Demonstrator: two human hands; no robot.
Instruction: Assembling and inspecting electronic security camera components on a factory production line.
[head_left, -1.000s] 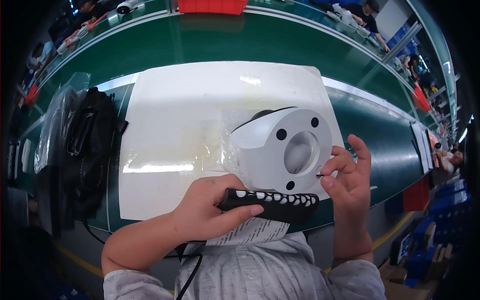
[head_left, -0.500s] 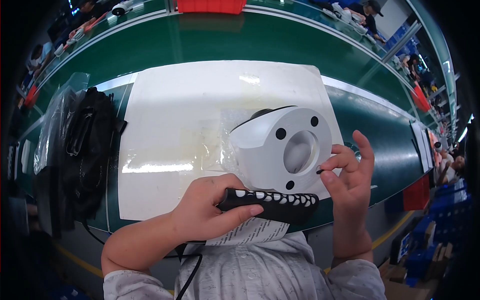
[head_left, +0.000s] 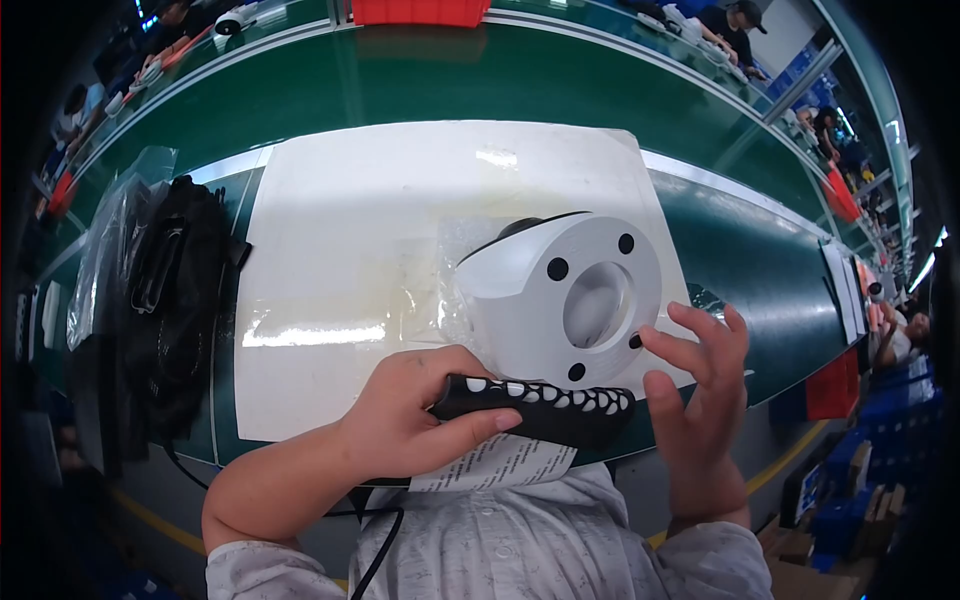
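Head-worn fisheye, left of a side-by-side pair, looks down and forward past the shirt front (head_left: 490,535) onto the desk (head_left: 765,265). Close range: left hand (head_left: 405,412) and right hand (head_left: 706,385) in lower half, straight edges bend toward frame rim

Before you lay a white board (head_left: 330,230) on a green bench top (head_left: 400,75). To your left of the board was a black fabric bundle (head_left: 200,285), with a clear plastic bag (head_left: 97,280) on the bundle's outer side. Past the board's far edge stood a red bin (head_left: 420,12). Beyond its far right corner you had a co-worker in a dark cap (head_left: 735,28) at another bench. Rightward of the board and lower down were a red container (head_left: 832,385), blue bins (head_left: 900,410) and a yellow floor line (head_left: 785,465).
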